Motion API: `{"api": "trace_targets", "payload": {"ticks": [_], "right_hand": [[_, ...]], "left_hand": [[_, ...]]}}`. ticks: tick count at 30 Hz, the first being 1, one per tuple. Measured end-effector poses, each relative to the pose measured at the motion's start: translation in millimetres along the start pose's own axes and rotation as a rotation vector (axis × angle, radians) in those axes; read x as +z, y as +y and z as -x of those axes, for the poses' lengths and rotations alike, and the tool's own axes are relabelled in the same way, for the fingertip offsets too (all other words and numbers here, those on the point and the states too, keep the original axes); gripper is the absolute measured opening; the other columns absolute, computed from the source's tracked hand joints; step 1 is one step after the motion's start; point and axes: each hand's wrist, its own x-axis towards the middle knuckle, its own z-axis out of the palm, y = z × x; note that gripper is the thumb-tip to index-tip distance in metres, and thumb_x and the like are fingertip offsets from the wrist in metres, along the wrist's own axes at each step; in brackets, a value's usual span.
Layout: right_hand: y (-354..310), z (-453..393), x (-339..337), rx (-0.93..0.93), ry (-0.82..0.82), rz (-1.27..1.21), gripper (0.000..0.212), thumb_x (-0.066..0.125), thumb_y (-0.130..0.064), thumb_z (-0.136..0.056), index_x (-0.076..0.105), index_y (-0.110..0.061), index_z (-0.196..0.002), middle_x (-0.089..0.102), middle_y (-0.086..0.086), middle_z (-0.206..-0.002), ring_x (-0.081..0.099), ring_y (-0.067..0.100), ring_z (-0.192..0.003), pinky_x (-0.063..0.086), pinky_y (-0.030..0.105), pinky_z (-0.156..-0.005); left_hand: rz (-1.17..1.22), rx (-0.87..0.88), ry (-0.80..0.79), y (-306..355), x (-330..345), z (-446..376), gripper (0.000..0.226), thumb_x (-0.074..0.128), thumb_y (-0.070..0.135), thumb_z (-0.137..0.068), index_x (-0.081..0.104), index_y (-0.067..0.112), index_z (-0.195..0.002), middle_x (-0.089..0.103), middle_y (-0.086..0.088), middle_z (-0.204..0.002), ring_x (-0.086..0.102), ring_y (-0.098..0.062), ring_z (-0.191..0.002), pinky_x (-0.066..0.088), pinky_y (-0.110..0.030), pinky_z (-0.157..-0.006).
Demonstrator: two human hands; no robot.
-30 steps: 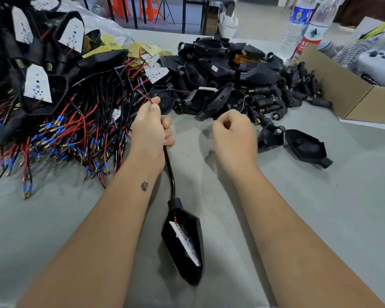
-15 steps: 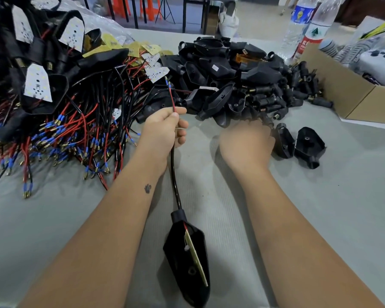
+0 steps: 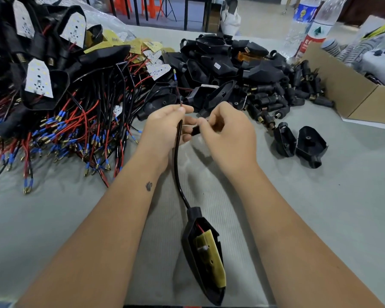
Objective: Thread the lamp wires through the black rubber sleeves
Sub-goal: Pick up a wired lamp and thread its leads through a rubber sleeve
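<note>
Head view. Centre of frame: left hand (image 3: 165, 127) pinching the lamp wires (image 3: 177, 94) between thumb and fingertips, blue-tipped ends pointing up toward the parts heaps. Just right of it: right hand (image 3: 228, 132) gripping a short black rubber sleeve (image 3: 195, 130) at the fingertips, sleeve close beside the left fingers and not yet on the wire ends. Running down from the left hand: black sheathed cable (image 3: 177, 167), curving to a black lamp housing (image 3: 206, 256) at lower centre, yellow board inside. Upper left: heap of wired lamps (image 3: 60, 103) with red and black leads. Upper centre: pile of empty black housings (image 3: 227, 70). Right of centre: two loose housings (image 3: 298, 145) on the grey table cover (image 3: 53, 214). Upper right: cardboard box (image 3: 342, 92) and water bottles (image 3: 313, 25). Probable risks: the two leads splaying at the sleeve mouth, so only one enters; a terminal catching on the rubber bore; sleeve slipping from so slight a fingertip hold; cable buckling below the pinch if pushed rather than fed.
</note>
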Motion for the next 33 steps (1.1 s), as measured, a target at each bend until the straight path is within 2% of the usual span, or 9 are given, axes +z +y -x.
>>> {"api": "trace_targets", "payload": {"ticks": [5, 8, 11, 15, 18, 20, 24, 29, 33], "right_hand": [[-1.4, 0.9, 1.6, 0.010, -0.025, -0.127, 0.030, 0.064, -0.012, -0.084, 0.040, -0.025, -0.071, 0.046, -0.009, -0.066, 0.044, 0.015, -0.066, 0.038, 0.031, -0.059], [3.0, -1.1, -0.6, -0.109, -0.089, 0.028, 0.014, 0.063, -0.013, -0.083, 0.055, -0.019, -0.092, 0.041, -0.014, -0.074, 0.043, 0.014, -0.077, 0.033, 0.027, -0.065], [3.4, -2.4, 0.8, -0.103, -0.131, 0.000, 0.027, 0.066, -0.010, -0.083, 0.060, -0.016, -0.109, 0.042, -0.009, -0.083, 0.042, 0.010, -0.081, 0.033, 0.021, -0.070], [3.4, -3.4, 2.6, 0.072, -0.158, -0.090, 0.022, 0.072, -0.013, -0.084, 0.064, -0.015, -0.104, 0.051, -0.001, -0.098, 0.046, -0.001, -0.080, 0.036, 0.005, -0.073], [7.7, -6.8, 3.5, 0.185, -0.244, -0.065, 0.011, 0.068, -0.021, -0.089, 0.067, -0.012, -0.094, 0.062, 0.004, -0.099, 0.054, 0.009, -0.084, 0.040, 0.009, -0.071], [8.4, -6.7, 3.1, 0.246, -0.230, -0.165, 0.014, 0.063, -0.024, -0.093, 0.066, -0.010, -0.092, 0.065, 0.005, -0.090, 0.057, 0.011, -0.081, 0.045, 0.022, -0.070], [3.9, -5.9, -0.1, 0.319, -0.140, -0.462, 0.012, 0.057, -0.022, -0.098, 0.063, -0.015, -0.090, 0.069, 0.008, -0.089, 0.057, 0.005, -0.072, 0.046, 0.019, -0.068], [3.7, -8.7, -5.0, 0.431, -0.080, -0.764, 0.009, 0.056, -0.020, -0.099, 0.063, -0.018, -0.094, 0.069, 0.001, -0.081, 0.061, 0.007, -0.069, 0.044, 0.015, -0.058], [4.2, -11.3, -8.1, 0.548, -0.134, -0.947, 0.009, 0.055, -0.019, -0.099, 0.064, -0.017, -0.096, 0.068, -0.001, -0.072, 0.050, 0.006, -0.055, 0.037, 0.017, -0.051]], "left_hand": [[0.028, -0.011, 0.004, -2.6, -1.9, -3.6, 0.027, 0.042, 0.008, -0.101, 0.064, 0.011, -0.087, 0.051, 0.006, -0.058, 0.038, -0.002, -0.043, 0.029, -0.014, -0.039], [-0.004, -0.022, -0.030, -2.6, -3.2, -3.7, 0.027, 0.039, 0.011, -0.103, 0.061, 0.014, -0.087, 0.043, 0.011, -0.050, 0.028, -0.001, -0.038, 0.022, -0.014, -0.036], [-0.033, -0.011, -0.052, -1.9, -3.0, -2.7, 0.028, 0.037, 0.013, -0.103, 0.059, 0.016, -0.086, 0.039, 0.012, -0.046, 0.026, -0.002, -0.036, 0.021, -0.014, -0.035], [-0.050, 0.018, -0.064, -1.8, -3.3, -2.6, 0.027, 0.036, 0.014, -0.104, 0.059, 0.017, -0.091, 0.035, 0.011, -0.044, 0.024, -0.002, -0.035, 0.021, -0.014, -0.035], [-0.077, 0.035, -0.072, -2.3, -2.6, -2.6, 0.025, 0.037, 0.016, -0.105, 0.060, 0.019, -0.095, 0.033, 0.009, -0.044, 0.024, -0.003, -0.035, 0.021, -0.014, -0.035], [-0.090, 0.042, -0.088, -2.9, -0.7, -2.2, 0.023, 0.037, 0.020, -0.105, 0.058, 0.021, -0.096, 0.034, 0.008, -0.043, 0.023, -0.005, -0.035, 0.019, -0.015, -0.036], [-0.154, 0.103, -0.080, -5.5, 5.0, 0.4, 0.021, 0.039, 0.021, -0.103, 0.054, 0.021, -0.088, 0.040, 0.007, -0.045, 0.028, -0.005, -0.037, 0.022, -0.017, -0.036], [-0.336, 0.169, 0.003, -12.4, 5.2, -1.9, 0.020, 0.050, 0.013, -0.098, 0.059, 0.018, -0.082, 0.057, 0.007, -0.067, 0.047, -0.005, -0.057, 0.040, -0.021, -0.056], [-0.302, 0.145, -0.049, -10.6, 4.9, -1.6, 0.020, 0.051, 0.013, -0.097, 0.062, 0.020, -0.082, 0.051, 0.013, -0.052, 0.038, -0.004, -0.045, 0.032, -0.018, -0.044]]}}
